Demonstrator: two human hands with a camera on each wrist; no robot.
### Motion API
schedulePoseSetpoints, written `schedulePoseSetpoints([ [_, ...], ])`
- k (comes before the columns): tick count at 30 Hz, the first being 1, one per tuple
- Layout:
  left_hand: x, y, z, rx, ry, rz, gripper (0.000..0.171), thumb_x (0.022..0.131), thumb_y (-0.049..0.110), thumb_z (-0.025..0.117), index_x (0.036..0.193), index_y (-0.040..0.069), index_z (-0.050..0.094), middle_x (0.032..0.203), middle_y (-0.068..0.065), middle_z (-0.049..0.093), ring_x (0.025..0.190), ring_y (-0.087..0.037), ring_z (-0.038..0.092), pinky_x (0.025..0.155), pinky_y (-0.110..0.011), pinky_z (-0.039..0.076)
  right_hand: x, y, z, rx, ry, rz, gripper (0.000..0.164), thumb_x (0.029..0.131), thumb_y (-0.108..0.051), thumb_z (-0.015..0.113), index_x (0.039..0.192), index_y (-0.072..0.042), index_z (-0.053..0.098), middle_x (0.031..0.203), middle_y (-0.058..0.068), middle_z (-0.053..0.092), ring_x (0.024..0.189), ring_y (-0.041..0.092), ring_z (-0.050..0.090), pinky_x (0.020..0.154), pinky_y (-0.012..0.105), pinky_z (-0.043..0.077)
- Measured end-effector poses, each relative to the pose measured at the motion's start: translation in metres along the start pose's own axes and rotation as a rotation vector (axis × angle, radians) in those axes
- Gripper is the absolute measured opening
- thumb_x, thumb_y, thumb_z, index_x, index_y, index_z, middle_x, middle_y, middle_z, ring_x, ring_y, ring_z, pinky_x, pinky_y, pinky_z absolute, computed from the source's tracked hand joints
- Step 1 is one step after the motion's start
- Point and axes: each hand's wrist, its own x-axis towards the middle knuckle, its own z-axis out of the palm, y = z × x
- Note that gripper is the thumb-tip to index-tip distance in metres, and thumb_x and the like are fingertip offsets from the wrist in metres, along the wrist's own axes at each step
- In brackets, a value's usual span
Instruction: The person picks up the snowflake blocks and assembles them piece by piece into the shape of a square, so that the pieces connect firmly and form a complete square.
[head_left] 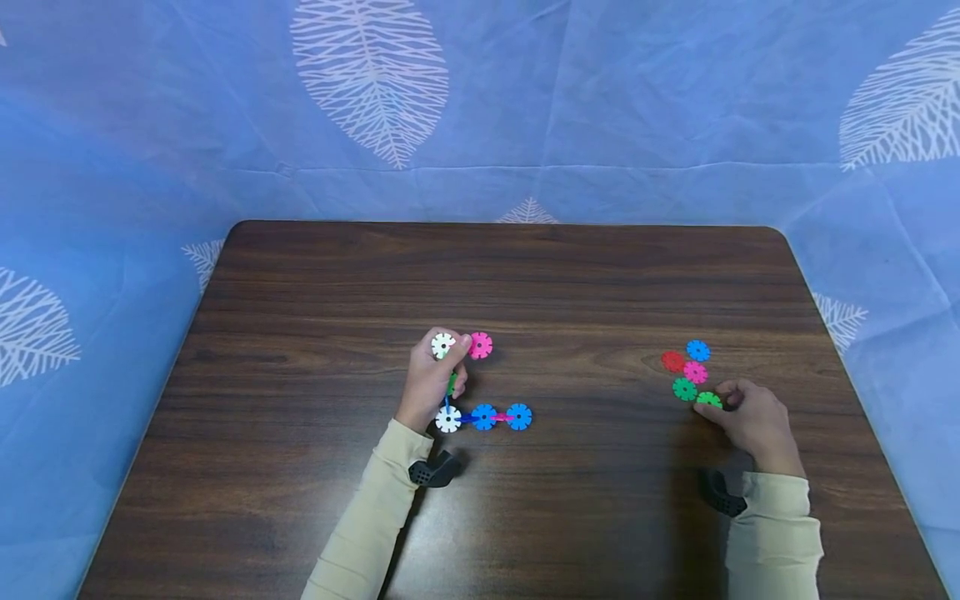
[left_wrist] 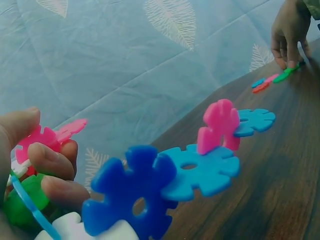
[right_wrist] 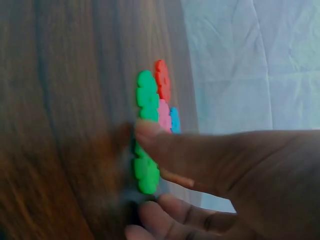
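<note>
My left hand [head_left: 429, 383] grips a chain of interlocking notched plastic discs. Its upper part carries a white disc [head_left: 442, 344] and a pink disc [head_left: 481, 345]. Below the hand, the chain turns right through a white disc [head_left: 448, 419], a dark blue disc [left_wrist: 131, 192] and light blue discs [head_left: 519, 417] joined by an upright pink one [left_wrist: 220, 125]. Part of the chain is hidden by the fingers. Over at the right, my right hand [head_left: 759, 423] pinches a light green disc [head_left: 708, 401] low at the table, thumb against it, beside a darker green disc [head_left: 684, 389].
Loose discs lie by the right hand: a red disc [head_left: 672, 361], a pink disc [head_left: 696, 372] and a blue disc [head_left: 698, 350]. The wooden table [head_left: 570, 517] has its far edge against a blue leaf-patterned cloth [head_left: 600, 100].
</note>
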Motion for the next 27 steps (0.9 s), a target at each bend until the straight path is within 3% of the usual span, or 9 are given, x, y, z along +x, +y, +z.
schedulePoseSetpoints([
  [9, -0.0019, -0.0005, 0.0033, -0.028, -0.029, 0.013, 0.016, 0.094, 0.020, 0.059, 0.089, 0.009, 0.048, 0.046, 0.004, 0.044, 0.036, -0.008, 0.039, 0.035, -0.023, 0.034, 0.0040, 0.0006, -0.0005, 0.008, -0.004, 0.061, 0.033, 0.084, -0.020, 0.069, 0.099, 0.007, 0.056, 0.095, 0.027, 0.055, 0.085, 0.038, 0.051, 0.066, 0.044, 0.041],
  [13, -0.0020, 0.0004, 0.0029, -0.025, -0.031, 0.020, 0.016, 0.094, 0.021, 0.059, 0.090, 0.010, 0.048, 0.046, 0.005, 0.044, 0.036, -0.007, 0.039, 0.036, -0.023, 0.034, 0.0027, -0.0001, -0.0004, 0.035, -0.001, 0.100, 0.035, 0.084, -0.021, 0.070, 0.098, 0.007, 0.053, 0.092, 0.025, 0.056, 0.082, 0.034, 0.051, 0.060, 0.034, 0.037],
  [17, -0.0015, 0.0007, 0.0037, -0.041, -0.030, 0.010, 0.015, 0.094, 0.020, 0.059, 0.089, 0.010, 0.048, 0.045, 0.005, 0.043, 0.036, -0.007, 0.039, 0.035, -0.023, 0.034, 0.0005, 0.0009, 0.0001, 0.083, 0.014, 0.174, 0.039, 0.085, -0.022, 0.069, 0.103, 0.006, 0.049, 0.095, 0.026, 0.055, 0.088, 0.037, 0.047, 0.062, 0.034, 0.035],
  [22, -0.0012, 0.0006, 0.0041, -0.042, -0.016, 0.011, 0.014, 0.093, 0.017, 0.060, 0.088, 0.009, 0.049, 0.046, 0.005, 0.044, 0.035, -0.007, 0.039, 0.035, -0.023, 0.034, -0.0036, 0.0013, -0.0002, 0.126, 0.096, 0.185, 0.030, 0.089, -0.013, 0.063, 0.108, 0.006, 0.049, 0.094, 0.028, 0.061, 0.088, 0.041, 0.052, 0.069, 0.040, 0.033],
  [25, -0.0008, 0.0003, 0.0036, -0.018, 0.003, 0.030, 0.014, 0.092, 0.016, 0.061, 0.088, 0.008, 0.050, 0.047, 0.006, 0.046, 0.034, -0.007, 0.040, 0.035, -0.023, 0.034, -0.0056, -0.0010, 0.0000, 0.142, 0.182, 0.137, 0.026, 0.089, -0.008, 0.062, 0.109, 0.006, 0.052, 0.091, 0.026, 0.066, 0.079, 0.035, 0.060, 0.068, 0.036, 0.031],
  [27, -0.0007, 0.0002, 0.0033, -0.005, 0.012, 0.034, 0.014, 0.092, 0.017, 0.061, 0.089, 0.008, 0.050, 0.048, 0.006, 0.047, 0.034, -0.007, 0.040, 0.036, -0.024, 0.035, -0.0057, -0.0055, -0.0001, 0.158, 0.234, 0.133, 0.025, 0.088, -0.009, 0.064, 0.107, 0.005, 0.054, 0.087, 0.022, 0.068, 0.068, 0.019, 0.060, 0.064, 0.034, 0.033],
])
